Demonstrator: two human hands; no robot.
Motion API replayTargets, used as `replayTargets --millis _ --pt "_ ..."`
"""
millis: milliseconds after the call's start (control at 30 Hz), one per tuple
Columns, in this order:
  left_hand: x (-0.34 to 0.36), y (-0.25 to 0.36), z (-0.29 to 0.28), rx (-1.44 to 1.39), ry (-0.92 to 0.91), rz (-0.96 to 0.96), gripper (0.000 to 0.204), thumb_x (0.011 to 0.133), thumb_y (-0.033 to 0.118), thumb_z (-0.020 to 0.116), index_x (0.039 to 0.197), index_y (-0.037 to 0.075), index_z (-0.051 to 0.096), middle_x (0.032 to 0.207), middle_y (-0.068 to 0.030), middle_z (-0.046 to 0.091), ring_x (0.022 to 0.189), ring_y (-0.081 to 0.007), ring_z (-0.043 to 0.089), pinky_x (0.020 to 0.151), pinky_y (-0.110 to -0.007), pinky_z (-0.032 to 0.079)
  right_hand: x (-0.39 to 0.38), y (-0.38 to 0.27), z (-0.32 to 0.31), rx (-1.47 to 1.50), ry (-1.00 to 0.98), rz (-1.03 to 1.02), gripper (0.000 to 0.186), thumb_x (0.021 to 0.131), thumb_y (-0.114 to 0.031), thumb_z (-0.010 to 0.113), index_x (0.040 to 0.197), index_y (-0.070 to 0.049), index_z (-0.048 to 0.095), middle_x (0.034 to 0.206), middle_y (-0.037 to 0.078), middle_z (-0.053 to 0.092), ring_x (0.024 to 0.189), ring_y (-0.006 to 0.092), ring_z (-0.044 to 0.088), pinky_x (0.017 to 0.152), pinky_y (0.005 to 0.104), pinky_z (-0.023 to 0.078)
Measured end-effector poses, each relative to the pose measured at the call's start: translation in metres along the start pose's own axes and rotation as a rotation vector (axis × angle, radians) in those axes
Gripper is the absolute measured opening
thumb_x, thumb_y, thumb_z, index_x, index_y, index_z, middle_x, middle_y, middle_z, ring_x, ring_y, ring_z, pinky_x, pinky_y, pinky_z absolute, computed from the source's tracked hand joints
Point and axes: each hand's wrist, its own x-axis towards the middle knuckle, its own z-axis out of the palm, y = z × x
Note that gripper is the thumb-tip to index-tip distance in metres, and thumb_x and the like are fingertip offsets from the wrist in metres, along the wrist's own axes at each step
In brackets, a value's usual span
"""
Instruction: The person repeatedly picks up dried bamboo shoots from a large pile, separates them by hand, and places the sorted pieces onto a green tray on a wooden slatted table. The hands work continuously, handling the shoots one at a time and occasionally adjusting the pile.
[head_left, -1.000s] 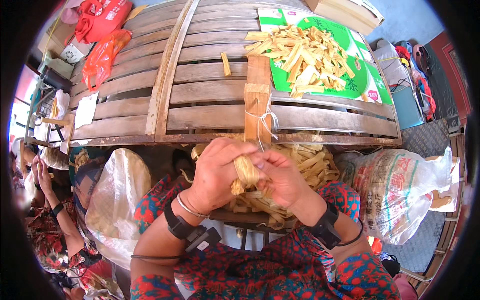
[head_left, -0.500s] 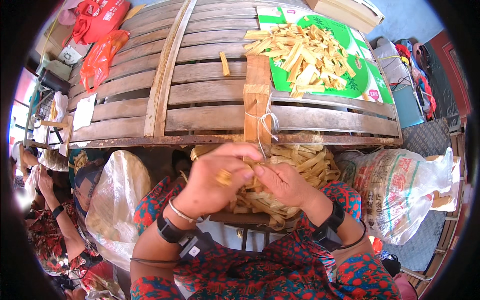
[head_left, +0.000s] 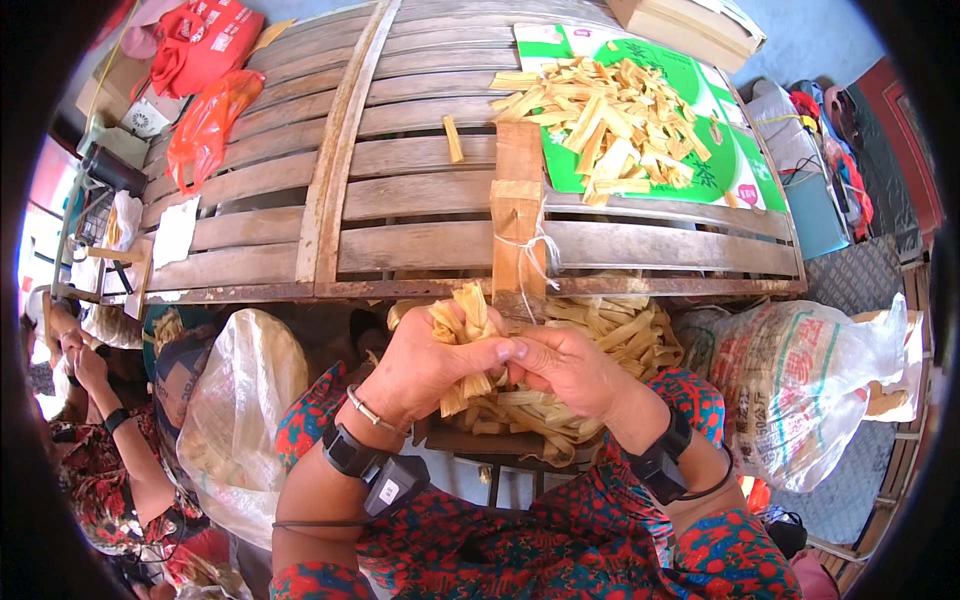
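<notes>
My left hand (head_left: 435, 360) is closed round a bundle of folded yellow dried strips (head_left: 464, 308), whose ends poke out above and below the fingers. My right hand (head_left: 567, 365) is pinched against the left thumb just right of the bundle; what is between its fingers is hidden. Just beyond my hands a wooden post (head_left: 517, 262), wound with white string (head_left: 538, 240), reaches over the table edge. Under my hands lies a heap of loose yellow strips (head_left: 620, 325) in a container below the table.
The slatted table (head_left: 420, 182) bears a green cardboard sheet (head_left: 750, 190) with cut strip pieces, red bags (head_left: 205, 140) and a box (head_left: 688, 25). Sacks stand at right (head_left: 785, 390) and left (head_left: 235, 400). A co-worker's hands and arm (head_left: 135, 460) are at the far left.
The bundle in my left hand has turned upright, with its top now showing above the fingers. My left thumb now points right, meeting my right thumb. The co-worker's hands have shifted slightly.
</notes>
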Motion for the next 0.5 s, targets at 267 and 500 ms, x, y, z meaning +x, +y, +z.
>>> replayTargets --millis 267,500 --pt "0.021 -0.014 -0.006 0.026 0.266 0.142 0.012 0.085 0.007 0.067 0.095 0.002 0.063 0.075 -0.0032 0.062 0.065 -0.01 0.058 0.059 -0.023 0.045 0.02 0.005 -0.032 -0.29 0.394 -0.322 0.016 0.092 -0.017 0.067 0.088 -0.002 0.066 0.076 -0.002 0.063 0.071 0.0055 0.054 0.061 0.0237 0.044" --pt "0.064 -0.032 -0.012 0.364 0.435 0.187 0.019 0.083 0.015 0.074 0.091 0.0 0.066 0.075 -0.001 0.065 0.067 -0.0065 0.056 0.061 -0.024 0.047 0.052 0.014 -0.042 -1.01 0.772 -0.32 0.021 0.082 -0.026 0.074 0.091 -0.008 0.065 0.075 0.016 0.066 0.069 0.0325 0.065 0.062 0.0391 0.051"
